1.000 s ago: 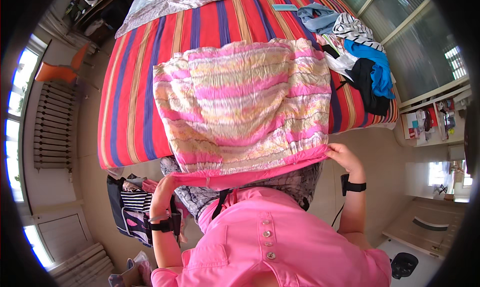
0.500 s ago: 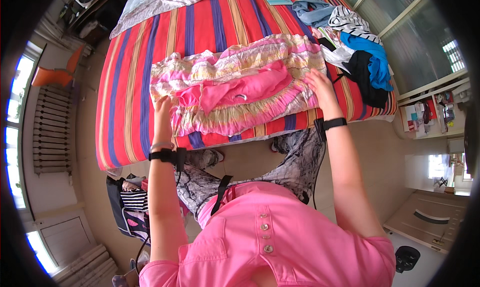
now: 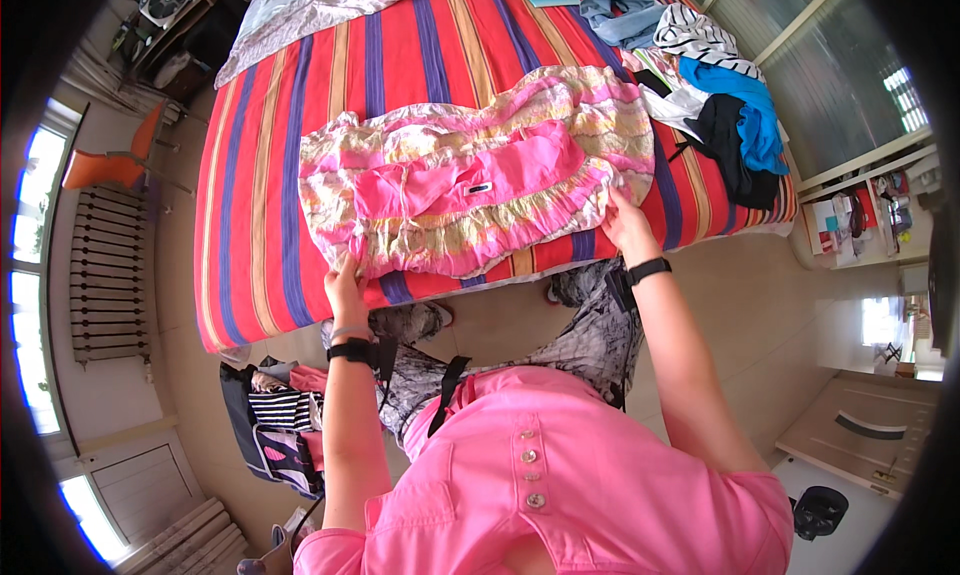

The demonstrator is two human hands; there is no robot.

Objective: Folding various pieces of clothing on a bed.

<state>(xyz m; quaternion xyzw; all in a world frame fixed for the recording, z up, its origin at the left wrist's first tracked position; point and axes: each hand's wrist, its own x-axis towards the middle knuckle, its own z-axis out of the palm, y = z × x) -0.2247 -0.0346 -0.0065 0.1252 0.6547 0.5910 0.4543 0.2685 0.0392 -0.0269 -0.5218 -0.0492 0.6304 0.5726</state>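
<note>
A crinkled skirt [image 3: 450, 240] in pink, yellow and white lies spread on the striped bed. Its smooth pink panel faces up, with a thin cord and a small dark label. My left hand [image 3: 345, 290] pinches the near edge at the skirt's left corner. At the right end, my right hand [image 3: 628, 229] is closed on the fabric edge, thumb and fingers together. Both wrists wear black bands.
The bed [image 3: 260, 195] has a red, blue and tan striped cover. A clothes pile [image 3: 735, 125] sits at its right corner, near glass-panelled doors. An open bag of folded clothes [image 3: 280, 425] stands on the floor at left. An orange chair [image 3: 115, 165] is by the radiator.
My left hand has moved nearer to me, down to the skirt's near corner. My right hand has come down and inward, closing on the edge. The pink panel lies flatter and its label shows.
</note>
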